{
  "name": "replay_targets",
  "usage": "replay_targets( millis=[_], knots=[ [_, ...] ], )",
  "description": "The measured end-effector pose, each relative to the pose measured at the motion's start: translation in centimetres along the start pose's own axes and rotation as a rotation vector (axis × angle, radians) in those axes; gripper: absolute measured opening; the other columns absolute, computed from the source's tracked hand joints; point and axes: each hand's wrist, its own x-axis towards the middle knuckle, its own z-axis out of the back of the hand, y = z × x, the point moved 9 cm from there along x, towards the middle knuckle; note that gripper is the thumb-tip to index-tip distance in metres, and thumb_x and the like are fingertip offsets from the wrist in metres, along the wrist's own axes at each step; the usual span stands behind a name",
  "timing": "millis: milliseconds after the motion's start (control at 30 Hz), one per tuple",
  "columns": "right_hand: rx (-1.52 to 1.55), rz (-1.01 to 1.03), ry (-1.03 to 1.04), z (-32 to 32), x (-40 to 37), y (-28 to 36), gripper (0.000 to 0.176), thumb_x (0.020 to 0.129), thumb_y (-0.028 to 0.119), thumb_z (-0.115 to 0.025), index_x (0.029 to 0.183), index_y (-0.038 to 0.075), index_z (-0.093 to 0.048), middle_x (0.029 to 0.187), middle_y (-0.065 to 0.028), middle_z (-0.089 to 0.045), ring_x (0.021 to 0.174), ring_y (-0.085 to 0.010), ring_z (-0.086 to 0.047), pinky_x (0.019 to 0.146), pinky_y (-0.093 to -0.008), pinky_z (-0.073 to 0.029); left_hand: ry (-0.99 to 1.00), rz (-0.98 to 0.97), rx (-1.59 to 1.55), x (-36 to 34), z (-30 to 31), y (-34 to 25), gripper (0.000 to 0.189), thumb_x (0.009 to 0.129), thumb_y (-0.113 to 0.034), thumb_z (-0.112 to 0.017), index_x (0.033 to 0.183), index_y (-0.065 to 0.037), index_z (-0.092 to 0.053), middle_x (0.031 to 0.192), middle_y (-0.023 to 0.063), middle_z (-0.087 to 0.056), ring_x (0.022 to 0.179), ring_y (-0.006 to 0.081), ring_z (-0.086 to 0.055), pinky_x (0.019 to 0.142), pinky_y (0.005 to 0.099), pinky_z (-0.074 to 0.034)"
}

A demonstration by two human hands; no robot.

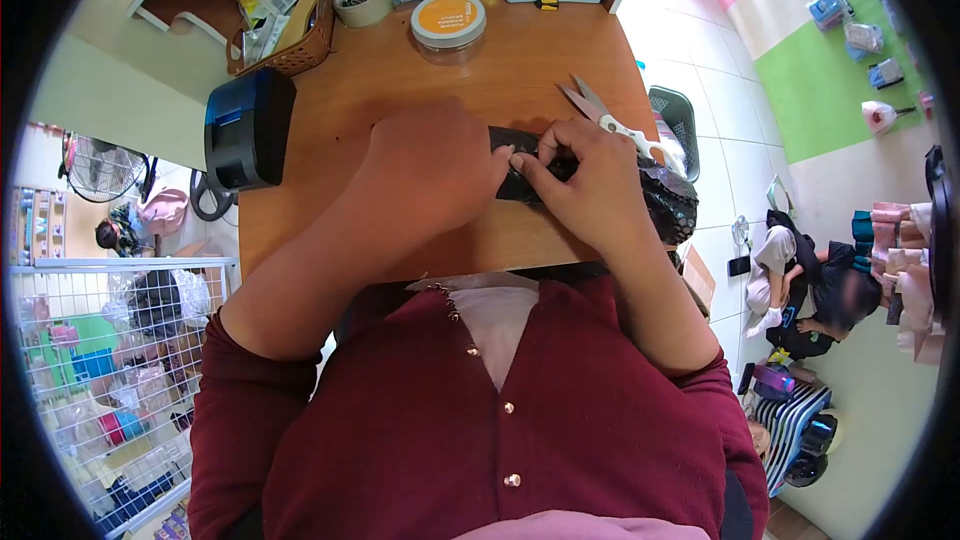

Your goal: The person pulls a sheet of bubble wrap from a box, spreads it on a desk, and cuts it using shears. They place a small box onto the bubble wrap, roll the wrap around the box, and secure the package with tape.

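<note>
The wooden table (400,80) fills the upper middle of the frame. On its left edge stands a black printer (247,128), and above it, in the upper left, a woven basket (290,52) with papers. My left hand (430,165) lies in the centre, curled over the black piece (518,183), with the thumb pressing on it. My right hand (590,185), just right of centre, pinches the same piece between thumb and forefinger. The piece is on the table between both hands, touching both. A jar with orange lid (448,22) is at the top centre. Scissors (605,115) lie just above my right hand.
</note>
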Motion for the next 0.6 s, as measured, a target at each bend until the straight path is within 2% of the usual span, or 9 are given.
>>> replay_targets(
  millis=[67,133,167,233,333,367,433,600],
  knots=[
    [-0.055,-0.01,0.027,-0.2,0.0,0.2,0.02,0.081,0.029,-0.075,0.081,0.013,-0.064,0.078,-0.0009,-0.064,0.081,-0.0248,-0.063,0.077,-0.0457,-0.034,0.03,-0.014,-0.036,0.2,0.2,0.6,0.044,0.092,-0.042,-0.06,0.087,0.001,-0.071,0.086,0.019,-0.066,0.08,0.0372,-0.066,0.073,0.0483,-0.051],
    [-0.066,0.024,0.002,-0.2,-0.2,0.6,0.016,0.081,0.029,-0.074,0.085,0.016,-0.066,0.081,-0.0003,-0.064,0.084,-0.0241,-0.062,0.077,-0.0458,-0.033,0.14,-0.065,-0.178,0.2,-0.3,1.1,0.043,0.09,-0.042,-0.064,0.085,0.0,-0.07,0.085,0.0188,-0.066,0.082,0.0377,-0.065,0.076,0.0485,-0.05],
    [-0.076,0.056,-0.022,-0.1,-0.3,0.9,0.013,0.082,0.029,-0.073,0.088,0.019,-0.068,0.084,0.0003,-0.065,0.087,-0.0234,-0.062,0.078,-0.046,-0.032,0.139,-0.065,-0.178,0.1,-0.4,1.7,0.043,0.09,-0.042,-0.064,0.085,0.0,-0.07,0.085,0.0188,-0.066,0.082,0.0377,-0.065,0.076,0.0485,-0.05],
    [-0.074,0.072,-0.003,-0.3,-0.3,0.8,0.013,0.082,0.029,-0.073,0.092,0.021,-0.07,0.086,0.0006,-0.064,0.089,-0.0232,-0.061,0.078,-0.0461,-0.031,0.136,-0.207,-0.214,-0.3,-0.6,1.4,0.042,0.087,-0.042,-0.069,0.087,0.0,-0.069,0.088,0.0185,-0.065,0.084,0.0382,-0.064,0.078,0.0482,-0.049],
    [-0.106,0.103,0.017,-0.5,-0.4,1.0,0.015,0.082,0.029,-0.072,0.097,0.026,-0.073,0.086,0.0007,-0.064,0.092,-0.0231,-0.061,0.079,-0.0466,-0.031,0.096,-0.225,-0.219,-1.4,-0.3,1.3,0.043,0.084,-0.043,-0.072,0.093,-0.001,-0.067,0.094,0.0175,-0.065,0.089,0.0374,-0.064,0.08,0.0469,-0.05],
    [-0.14,0.116,0.019,-0.5,-0.4,1.2,0.016,0.083,0.029,-0.072,0.098,0.027,-0.074,0.085,0.0005,-0.063,0.092,-0.0231,-0.061,0.079,-0.0469,-0.031,0.093,-0.223,-0.221,-1.8,-0.2,1.0,0.043,0.084,-0.043,-0.072,0.093,-0.001,-0.067,0.094,0.0175,-0.065,0.089,0.0374,-0.064,0.08,0.0469,-0.05],
    [-0.163,0.131,0.002,-0.4,-0.6,1.6,0.013,0.083,0.029,-0.071,0.096,0.026,-0.074,0.085,0.0006,-0.063,0.091,-0.0233,-0.061,0.079,-0.0471,-0.031,0.088,-0.1,-0.21,-2.3,-0.3,1.4,0.045,0.082,-0.043,-0.073,0.098,-0.002,-0.066,0.1,0.0167,-0.064,0.092,0.0366,-0.065,0.081,0.0456,-0.051],
    [-0.219,0.149,-0.03,-0.4,-0.7,2.2,0.013,0.084,0.035,-0.072,0.09,0.024,-0.075,0.084,0.0012,-0.063,0.09,-0.0234,-0.06,0.08,-0.0472,-0.031,0.09,-0.04,-0.217,-2.7,-0.5,1.4,0.043,0.082,-0.042,-0.073,0.098,-0.003,-0.067,0.101,0.0159,-0.064,0.094,0.0353,-0.066,0.081,0.0449,-0.052]
  ],
)
